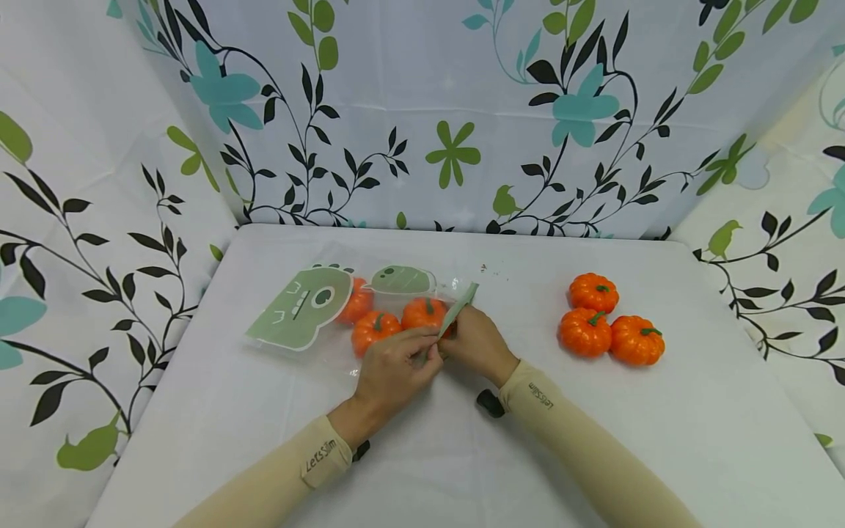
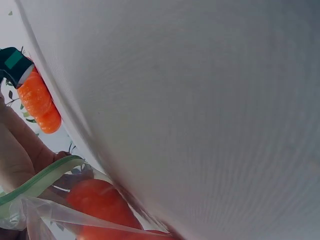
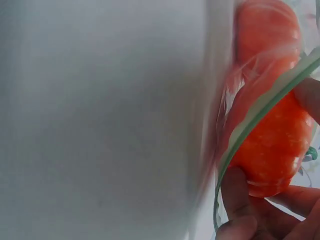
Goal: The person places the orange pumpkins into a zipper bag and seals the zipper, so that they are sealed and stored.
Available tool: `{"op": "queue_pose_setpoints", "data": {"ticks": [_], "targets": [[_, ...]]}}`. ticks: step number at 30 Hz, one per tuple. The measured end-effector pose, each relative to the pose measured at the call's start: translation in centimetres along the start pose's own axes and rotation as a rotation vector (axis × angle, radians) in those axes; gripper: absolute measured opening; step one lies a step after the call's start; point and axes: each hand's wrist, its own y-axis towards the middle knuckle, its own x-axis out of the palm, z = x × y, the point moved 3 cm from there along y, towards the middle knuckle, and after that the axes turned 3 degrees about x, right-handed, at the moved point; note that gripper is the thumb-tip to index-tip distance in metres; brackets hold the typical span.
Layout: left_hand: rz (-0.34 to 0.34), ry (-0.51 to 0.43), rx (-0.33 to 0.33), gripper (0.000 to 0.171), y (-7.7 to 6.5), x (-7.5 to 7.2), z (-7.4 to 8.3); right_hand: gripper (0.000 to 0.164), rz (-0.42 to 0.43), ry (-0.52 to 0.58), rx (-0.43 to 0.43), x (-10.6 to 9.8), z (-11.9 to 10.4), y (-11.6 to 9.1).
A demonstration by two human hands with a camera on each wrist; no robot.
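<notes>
A clear zip bag with a green cartoon face [image 1: 300, 308] lies flat at the left of the table. Two small orange pumpkins [image 1: 376, 334] show inside it, and another pumpkin [image 1: 422, 314] sits just within its mouth. My left hand [image 1: 399, 367] pinches the bag's green top edge [image 1: 460, 308]. At the opening, my right hand [image 1: 480, 341] has its fingers curled about the nearest pumpkin. The right wrist view shows fingertips [image 3: 236, 190] against that pumpkin [image 3: 272, 145], beside the green edge.
A cluster of loose orange pumpkins [image 1: 585, 332] stands on the right half of the white-covered table [image 1: 422, 455]. Patterned curtains [image 1: 389, 95] with leaves and flowers border the back and both sides. Small dark specks [image 1: 484, 268] lie near the back edge.
</notes>
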Motion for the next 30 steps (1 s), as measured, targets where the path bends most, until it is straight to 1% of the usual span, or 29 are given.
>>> {"op": "queue_pose_setpoints", "data": {"ticks": [3,5,9,11,14,16,20,24,27,30], "targets": [[-0.006,-0.007,-0.009,0.015,-0.1,0.0,0.0,0.067,-0.027,0.057,0.006,0.3,0.0,0.2],[-0.01,-0.001,-0.013,0.016,-0.1,0.0,0.0,0.066,-0.058,0.113,0.026,0.3,0.2,0.1],[-0.023,0.022,-0.02,0.016,-0.1,-0.1,0.0,0.057,-0.12,0.205,0.077,-0.2,0.9,-0.6],[-0.032,0.031,-0.026,0.016,0.0,-0.2,-0.1,0.059,-0.13,0.241,0.096,-0.8,1.2,-1.0],[-0.042,0.036,-0.028,0.017,0.0,-0.3,-0.2,0.066,-0.111,0.281,0.104,-1.7,1.6,-1.7],[-0.045,0.036,-0.027,0.017,0.1,-0.3,-0.2,0.066,-0.089,0.296,0.093,-2.2,1.8,-2.0],[-0.04,0.034,-0.022,0.015,0.3,-0.3,-0.4,0.055,-0.071,0.307,0.042,-2.4,1.6,-2.4],[-0.037,0.028,-0.03,0.016,0.3,-0.2,-0.3,0.042,-0.096,0.328,-0.006,-1.9,0.9,-2.3],[-0.039,0.015,-0.035,0.017,0.3,-0.2,-0.3,0.035,-0.121,0.374,-0.01,-1.7,0.5,-2.1],[-0.042,-0.001,-0.029,0.018,0.4,-0.1,-0.2,0.04,-0.15,0.446,0.01,-1.6,0.3,-1.8]]}}
